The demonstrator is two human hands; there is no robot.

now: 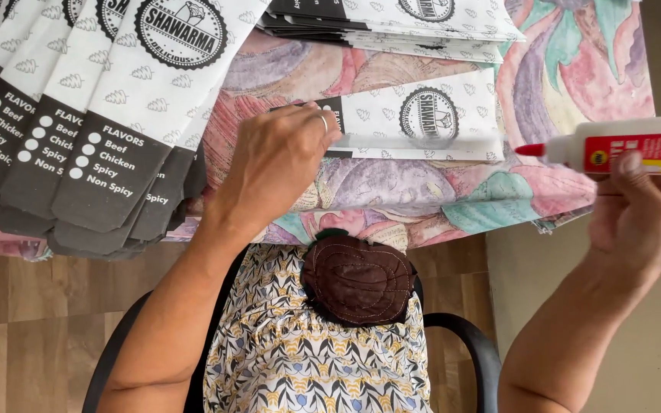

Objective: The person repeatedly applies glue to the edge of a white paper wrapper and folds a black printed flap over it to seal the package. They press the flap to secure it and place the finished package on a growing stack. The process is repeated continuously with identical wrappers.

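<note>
Head view, looking down over the near edge of the bench (453,206), which is covered by a cloth with a pastel floral pattern. The left hand (277,164) rests knuckles-up on a flat white paper sleeve (422,115) lying near the middle of the bench; its fingers (323,126) are curled down onto the sleeve's dark left end, pressing it flat, and a ring shows on one of them. Whether the fingers pinch the paper or only press on it cannot be told. The right hand (640,210) is beyond the right edge of the bench, fingers closed around a white glue bottle (621,145) with a red label. The bottle is held level, its red nozzle pointing left toward the sleeve's right end, near it but apart. A fanned stack of like sleeves (93,107) fills the far-left corner and overhangs the near edge. A second pile (399,23) lies along the far edge. Below the bench: a patterned lap, a brown quilted pad (357,279), and a black chair (468,344).
</note>
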